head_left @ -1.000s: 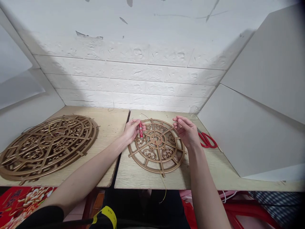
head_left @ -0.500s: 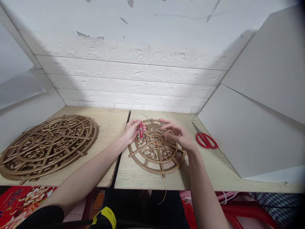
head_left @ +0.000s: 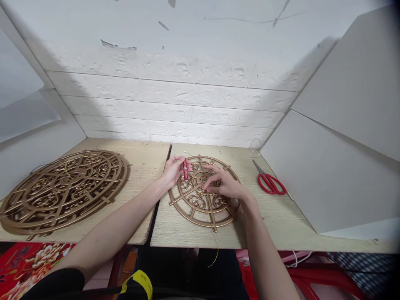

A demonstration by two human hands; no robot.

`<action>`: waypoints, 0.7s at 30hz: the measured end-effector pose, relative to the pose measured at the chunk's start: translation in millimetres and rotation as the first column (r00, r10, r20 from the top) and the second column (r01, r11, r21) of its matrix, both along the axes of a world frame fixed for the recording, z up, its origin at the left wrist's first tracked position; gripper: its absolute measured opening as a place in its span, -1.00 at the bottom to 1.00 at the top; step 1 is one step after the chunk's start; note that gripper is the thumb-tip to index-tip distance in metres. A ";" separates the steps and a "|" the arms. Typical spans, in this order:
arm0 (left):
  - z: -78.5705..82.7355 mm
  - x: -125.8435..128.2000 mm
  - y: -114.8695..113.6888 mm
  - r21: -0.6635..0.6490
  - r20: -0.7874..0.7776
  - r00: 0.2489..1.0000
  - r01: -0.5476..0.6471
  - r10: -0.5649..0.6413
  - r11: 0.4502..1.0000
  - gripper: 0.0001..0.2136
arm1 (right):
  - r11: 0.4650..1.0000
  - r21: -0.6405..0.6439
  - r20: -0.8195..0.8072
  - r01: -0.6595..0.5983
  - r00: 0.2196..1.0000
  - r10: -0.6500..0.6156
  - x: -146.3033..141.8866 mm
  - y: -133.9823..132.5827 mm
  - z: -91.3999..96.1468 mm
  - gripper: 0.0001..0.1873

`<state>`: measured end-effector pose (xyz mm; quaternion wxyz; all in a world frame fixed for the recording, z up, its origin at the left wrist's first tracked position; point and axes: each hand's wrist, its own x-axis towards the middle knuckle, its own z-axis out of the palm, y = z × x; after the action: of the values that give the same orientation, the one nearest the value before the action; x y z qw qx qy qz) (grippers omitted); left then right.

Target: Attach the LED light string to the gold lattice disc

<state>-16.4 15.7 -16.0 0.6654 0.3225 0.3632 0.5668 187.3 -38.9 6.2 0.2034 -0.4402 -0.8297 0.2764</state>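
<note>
— Hands first: what is each one doing?
— Left hand (head_left: 173,171) is closed round a small red tube (head_left: 185,170), upright just over the far-left rim of the gold lattice disc (head_left: 200,206). Right hand (head_left: 223,186) lies on the disc's hub with its fingers bunched. I cannot tell whether they actually pinch the thin yellow thread (head_left: 216,246).
— Where does that thread run?
— Across the disc toward the person and off the near edge of the worktop (head_left: 275,225), with its end dangling below.
— So what could go wrong?
— I'd judge the loose end the main risk. Hanging free, it could snag on a spoke or on clothing, and a tug might drag the light disc toward the edge. If the tube holds glue, tilting it over the fretwork could drip it onto the pattern or the fingers.
— Anything further out?
— Red scissors (head_left: 268,181) lie right of the disc, apart from it; a sweeping right forearm could knock them. A stack of larger gold discs (head_left: 62,187) sits well to the left, across the gap between the boards, where small parts could drop.
</note>
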 end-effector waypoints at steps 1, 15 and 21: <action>-0.2 0.0 0.1 0.001 -0.002 1.000 0.000 0.000 1.000 -0.92 | 1.000 -0.019 0.003 0.003 1.000 -0.003 -0.3 -0.1 -0.1 -0.82; -0.5 -1.1 0.2 0.007 -0.003 1.000 -0.002 0.002 1.000 -0.90 | 0.989 -0.141 0.076 -0.036 0.996 0.047 -2.3 -3.5 2.8 -0.77; -0.6 -1.0 0.7 0.013 0.001 1.000 -0.007 0.007 1.000 -0.90 | 0.989 -0.144 0.058 -0.038 0.997 0.047 -2.3 -2.4 0.4 -0.90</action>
<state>-17.4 16.4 -16.6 0.6616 0.3253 0.3603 0.5716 185.0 -41.3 6.6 0.1396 -0.4442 -0.8228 0.3258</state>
